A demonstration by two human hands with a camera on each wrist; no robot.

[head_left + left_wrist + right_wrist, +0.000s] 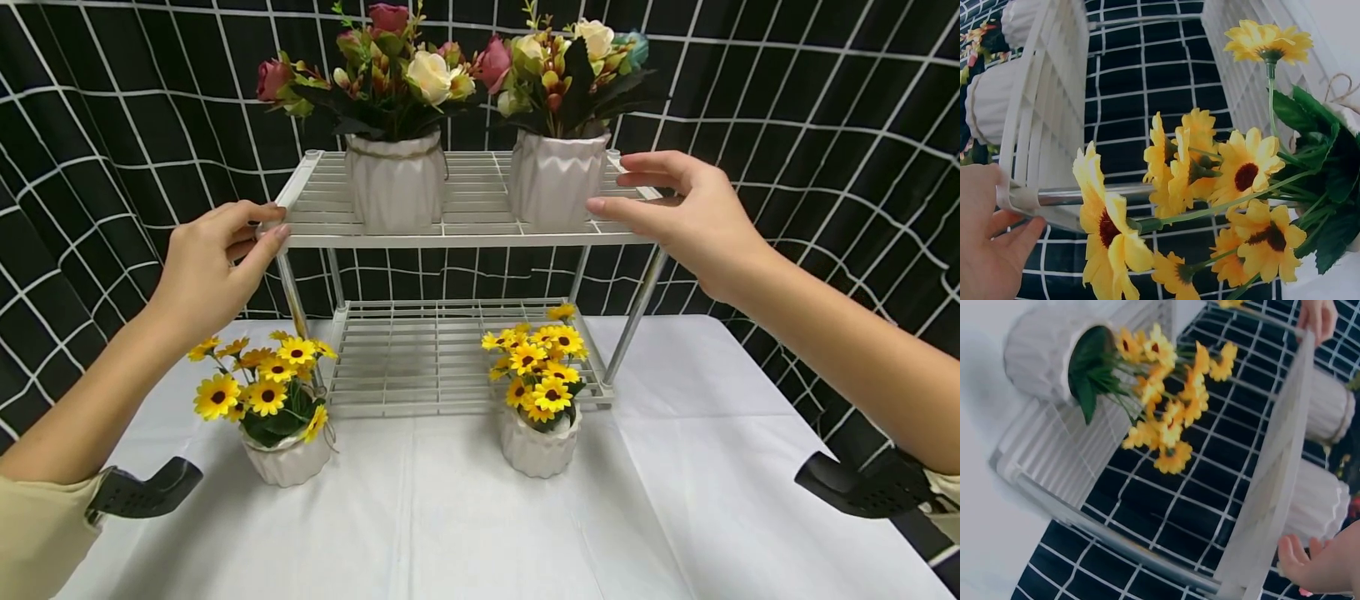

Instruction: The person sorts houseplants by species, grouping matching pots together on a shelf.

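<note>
A two-tier white wire shelf rack (480, 241) stands on the cloth. My left hand (213, 254) pinches the front left corner of its upper shelf; in the left wrist view, the fingers (1019, 240) lie about that corner. On the upper shelf are two white fluted pots, a left flowerpot (396, 185) and a right flowerpot (558, 183), both with artificial roses. Beside the right flowerpot is my right hand (701, 217), thumb and fingers spread apart. The thumb tip is by the pot's lower right side; whether it touches, I cannot tell.
A small pot of yellow daisies (285, 460) stands on the white cloth (450, 517) at the front left of the rack. Another yellow-flowered pot (540, 442) stands before the lower shelf (405, 358). Black fabric with a white grid (817, 100) hangs behind.
</note>
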